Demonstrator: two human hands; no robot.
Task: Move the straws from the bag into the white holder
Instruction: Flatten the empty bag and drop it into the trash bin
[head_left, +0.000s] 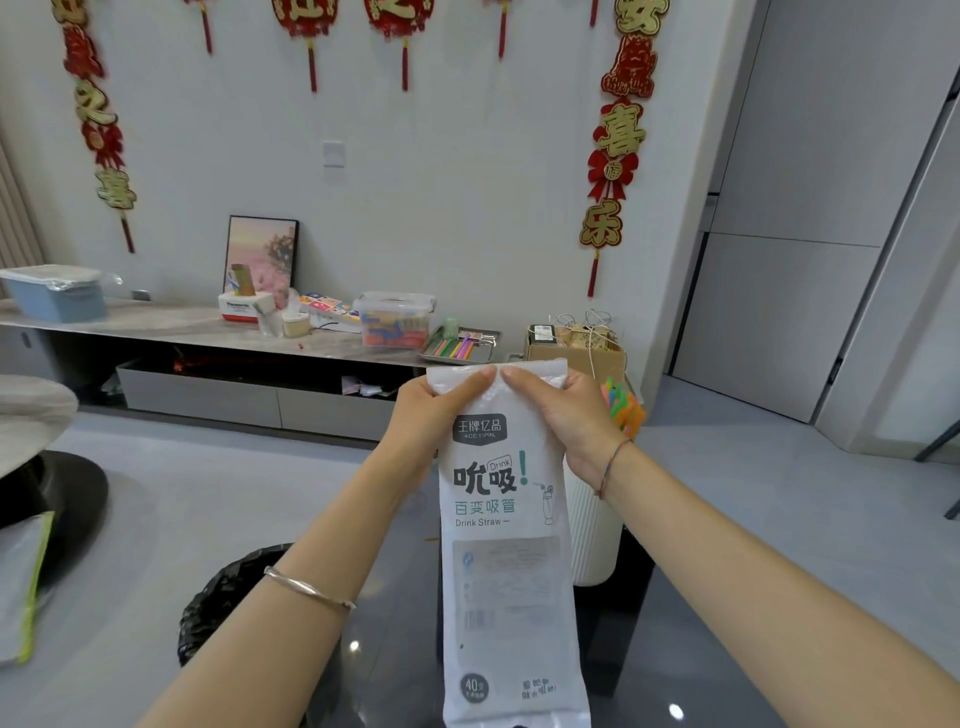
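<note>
A tall white straw bag (506, 561) printed "Drink Straw" stands upright in front of me. My left hand (434, 410) and my right hand (561, 415) both pinch its top edge, thumbs nearly touching at the middle. The bag's top looks closed, and I cannot see straws through it. Behind the bag and my right wrist stands the white ribbed holder (597, 535) on the dark table. Several coloured straws (623, 405) stick up from it, partly hidden by my right hand.
A glossy dark table (675, 649) lies under the bag. A black-lined bin (234, 597) sits at lower left. A long shelf along the wall carries boxes, a metal tray of coloured straws (460, 347) and a cardboard box (576, 348). A round table edge shows at far left.
</note>
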